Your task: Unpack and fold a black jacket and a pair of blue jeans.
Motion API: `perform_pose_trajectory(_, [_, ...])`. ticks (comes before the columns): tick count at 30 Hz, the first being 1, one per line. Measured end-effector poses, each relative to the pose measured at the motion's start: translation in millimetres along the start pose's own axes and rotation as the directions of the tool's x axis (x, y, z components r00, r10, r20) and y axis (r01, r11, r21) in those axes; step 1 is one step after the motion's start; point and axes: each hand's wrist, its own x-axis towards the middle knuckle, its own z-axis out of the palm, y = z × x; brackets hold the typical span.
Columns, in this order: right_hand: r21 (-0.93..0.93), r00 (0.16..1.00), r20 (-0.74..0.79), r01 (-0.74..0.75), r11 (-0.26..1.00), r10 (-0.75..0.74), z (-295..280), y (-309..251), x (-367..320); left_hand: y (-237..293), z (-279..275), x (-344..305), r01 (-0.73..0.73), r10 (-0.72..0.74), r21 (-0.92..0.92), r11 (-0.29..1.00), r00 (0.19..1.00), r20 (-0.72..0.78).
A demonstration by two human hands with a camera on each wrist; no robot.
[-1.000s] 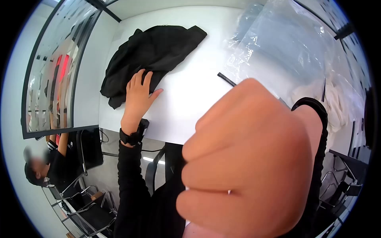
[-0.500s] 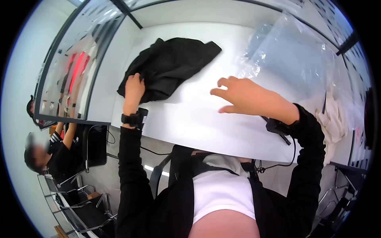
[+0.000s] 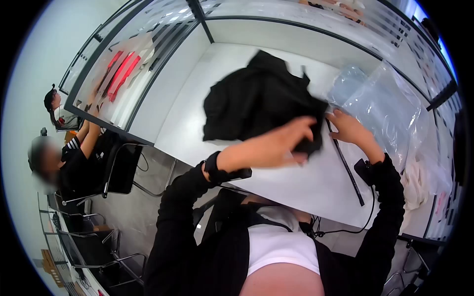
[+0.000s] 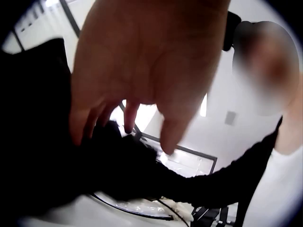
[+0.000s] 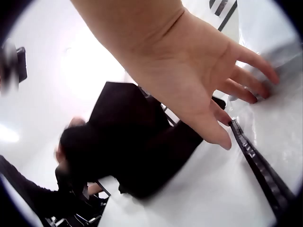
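Note:
A rumpled black cloth garment (image 3: 256, 98) lies across the middle of the white table. My left hand (image 3: 276, 145), blurred, reaches over its near right part, thumb and fingers apart. In the left wrist view the fingers of the left hand (image 4: 142, 71) hang down beside dark cloth (image 4: 123, 165). To the right of the garment, my right hand (image 3: 351, 130) has its fingers spread at the upper end of a thin black rod (image 3: 348, 170). The right wrist view shows the index fingertip right at the end of the rod (image 5: 260, 165), with the other fingers over clear plastic.
Clear plastic bags (image 3: 385, 106) with something pale blue lie at the back right. Cream cloth (image 3: 417, 182) sits near the right edge. Low partitions with dark frames (image 3: 316, 29) edge the table. A black cable (image 3: 345, 232) hangs from the right wrist camera. Another person (image 3: 61, 158) sits at the left.
The garment has shifted right and its shape has changed. My left hand has swung right across it. My right hand came down from before the camera, then moved right to the rod.

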Motion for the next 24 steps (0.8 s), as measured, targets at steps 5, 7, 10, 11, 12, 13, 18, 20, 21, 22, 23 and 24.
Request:
perform_pose_trajectory(5, [0.066, 0.949, -0.312, 0.058, 0.996, -0.034, 3.9, -5.0, 4.5, -22.1, -2.6, -29.7, 0.087, -0.121, 0.344, 0.935, 0.990, 0.078])
perform_pose_trajectory(7, [0.128, 0.899, -0.436, 0.108, 0.986, -0.042, 3.2, -9.0, 4.7, -36.9, -12.1, -45.5, 0.344, -0.340, 0.584, 0.735, 0.932, -0.122])
perform_pose_trajectory(10, [0.183, 0.801, -0.593, 0.227, 0.957, -0.077, -8.4, -24.6, 3.7, -64.7, -18.0, -64.0, 0.530, -0.565, 0.609, 0.590, 0.810, -0.157])
perform_pose_trajectory(11, [0.135, 0.820, -0.562, 0.216, 0.967, -0.104, -8.2, -30.4, 2.1, -79.0, -19.2, -69.5, 0.524, -0.557, 0.516, 0.678, 0.824, -0.105])
perform_pose_trajectory(12, [0.087, 0.839, -0.529, 0.205, 0.975, -0.129, -6.4, -36.1, -1.5, -85.9, -18.8, -67.8, 0.502, -0.543, 0.528, 0.685, 0.835, -0.090])
perform_pose_trajectory(13, [0.040, 0.857, -0.494, 0.193, 0.980, -0.149, -5.6, -40.1, -3.6, -91.3, -18.5, -64.8, 0.478, -0.528, 0.540, 0.693, 0.846, -0.072])
perform_pose_trajectory(18, [-0.014, 0.947, -0.304, 0.109, 0.994, -0.108, 21.3, -22.2, 24.8, -106.1, -8.1, -50.4, 0.427, -0.378, 0.534, 0.729, 0.903, -0.206])
perform_pose_trajectory(20, [0.053, 0.910, -0.393, 0.167, 0.985, -0.133, 11.9, -2.9, 32.2, -111.0, -33.6, -40.2, 0.504, -0.367, 0.507, 0.699, 0.862, -0.351])
perform_pose_trajectory(21, [0.095, 0.883, -0.445, 0.210, 0.973, -0.147, 7.3, 7.2, 37.3, -102.0, -52.3, -34.1, 0.551, -0.370, 0.487, 0.678, 0.828, -0.421])
perform_pose_trajectory(22, [0.171, 0.854, -0.508, 0.224, 0.959, -0.108, -6.9, 7.2, 35.2, -101.4, -68.5, -31.6, 0.535, -0.301, 0.481, 0.694, 0.823, -0.481])
perform_pose_trajectory(23, [0.244, 0.822, -0.566, 0.242, 0.939, -0.065, -26.5, 7.2, 29.4, -99.6, -83.4, -28.6, 0.518, -0.230, 0.477, 0.710, 0.811, -0.539])
perform_pose_trajectory(24, [0.205, 0.706, -0.704, 0.313, 0.927, -0.082, -40.5, 10.2, 28.4, -90.1, -97.4, -22.2, 0.501, -0.129, 0.501, 0.706, 0.786, -0.604])
